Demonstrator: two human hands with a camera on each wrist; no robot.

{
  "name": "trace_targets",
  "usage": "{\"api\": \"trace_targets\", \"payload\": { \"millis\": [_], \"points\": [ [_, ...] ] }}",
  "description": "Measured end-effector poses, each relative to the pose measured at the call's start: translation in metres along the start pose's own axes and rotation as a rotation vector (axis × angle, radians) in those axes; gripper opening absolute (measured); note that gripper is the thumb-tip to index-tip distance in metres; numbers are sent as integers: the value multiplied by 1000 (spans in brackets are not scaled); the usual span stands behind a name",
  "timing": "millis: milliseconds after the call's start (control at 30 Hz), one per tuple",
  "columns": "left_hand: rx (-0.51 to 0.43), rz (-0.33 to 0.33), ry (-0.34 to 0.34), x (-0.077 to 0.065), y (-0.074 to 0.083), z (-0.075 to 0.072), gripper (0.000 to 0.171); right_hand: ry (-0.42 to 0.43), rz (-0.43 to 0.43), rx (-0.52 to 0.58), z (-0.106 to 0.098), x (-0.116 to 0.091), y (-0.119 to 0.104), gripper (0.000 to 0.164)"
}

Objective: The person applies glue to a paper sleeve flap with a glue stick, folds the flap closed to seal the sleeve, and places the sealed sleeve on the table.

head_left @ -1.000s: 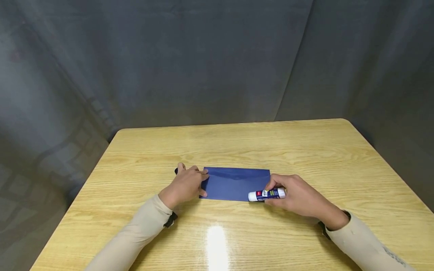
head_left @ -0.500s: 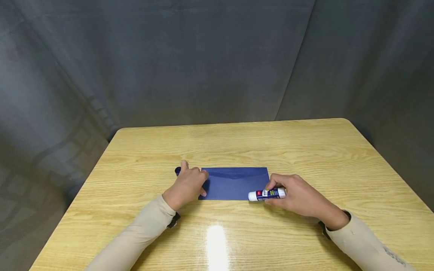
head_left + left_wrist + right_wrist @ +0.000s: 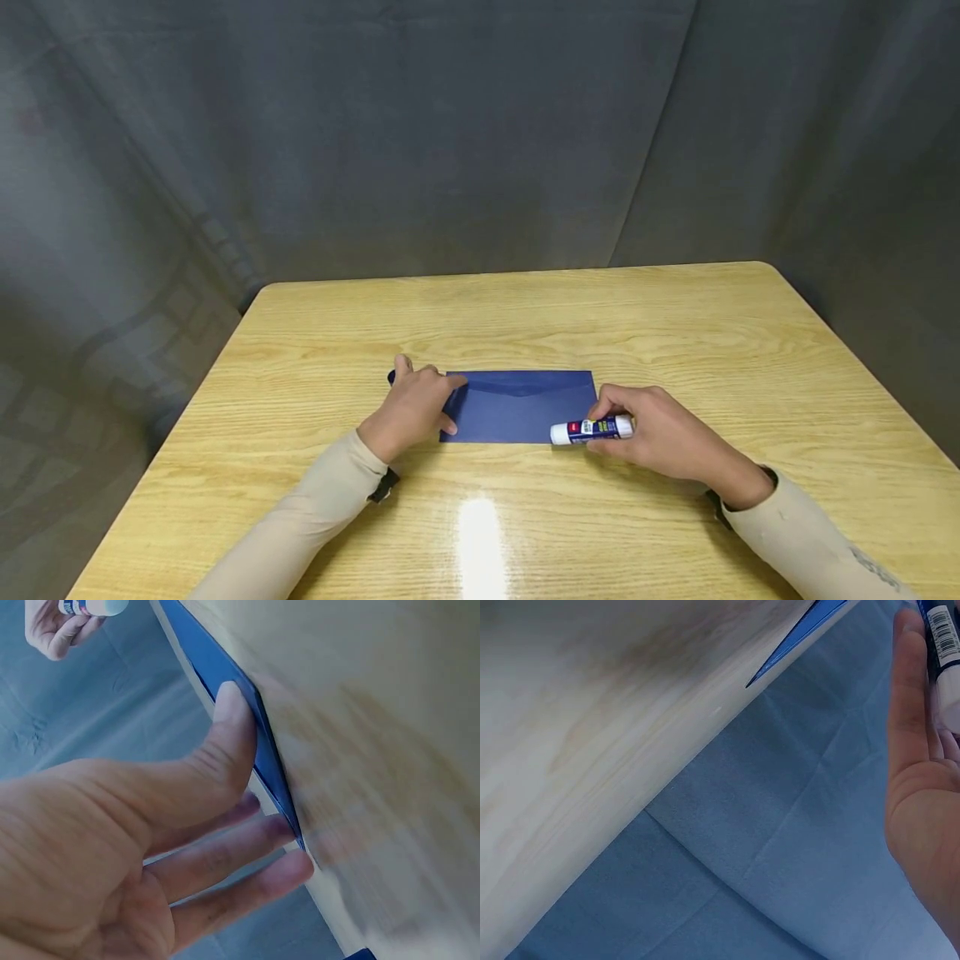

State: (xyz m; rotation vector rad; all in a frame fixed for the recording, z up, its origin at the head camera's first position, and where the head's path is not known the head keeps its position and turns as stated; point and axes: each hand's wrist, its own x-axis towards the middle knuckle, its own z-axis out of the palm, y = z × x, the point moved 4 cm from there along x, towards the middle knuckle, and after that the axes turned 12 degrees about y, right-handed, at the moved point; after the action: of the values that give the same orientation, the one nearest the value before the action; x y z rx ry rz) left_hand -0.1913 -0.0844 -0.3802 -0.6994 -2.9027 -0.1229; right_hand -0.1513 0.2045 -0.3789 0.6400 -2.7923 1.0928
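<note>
A dark blue envelope lies on the table with its pointed flap folded over along the far side. My left hand rests at its left end, fingers fairly straight. In the left wrist view the thumb touches the envelope, with the fingertips beside its corner. My right hand pinches a glue stick between thumb and fingers, level above the envelope's near right corner. That glue stick shows a barcode label in the right wrist view. Its white end points left.
A small dark blue round thing, partly hidden, sits just behind my left hand. The wooden table has rounded far corners. A dark grey curtain hangs behind it and along the sides.
The envelope has shifted slightly left since a second ago. My left hand's fingers drew in, then spread out again over the envelope's end. The right hand and glue stick stay nearly still.
</note>
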Motion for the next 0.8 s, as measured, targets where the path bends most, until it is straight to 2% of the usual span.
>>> {"api": "trace_targets", "payload": {
  "millis": [233, 467, 600, 667, 800],
  "points": [
    [82, 25, -85, 3, 2, 4, 71, 1, 8, 0, 0, 0, 0, 25],
    [189, 142, -141, 10, 10, 1, 76, 6, 28, -16, 0, 0, 0, 24],
    [196, 156, -180, 11, 13, 2, 79, 7, 29, -18, 0, 0, 0, 24],
    [188, 145, -179, 11, 13, 3, 78, 7, 31, -17, 0, 0, 0, 24],
    [177, 120, -108, 10, 15, 3, 72, 9, 30, -11, 0, 1, 0, 24]
  ]
}}
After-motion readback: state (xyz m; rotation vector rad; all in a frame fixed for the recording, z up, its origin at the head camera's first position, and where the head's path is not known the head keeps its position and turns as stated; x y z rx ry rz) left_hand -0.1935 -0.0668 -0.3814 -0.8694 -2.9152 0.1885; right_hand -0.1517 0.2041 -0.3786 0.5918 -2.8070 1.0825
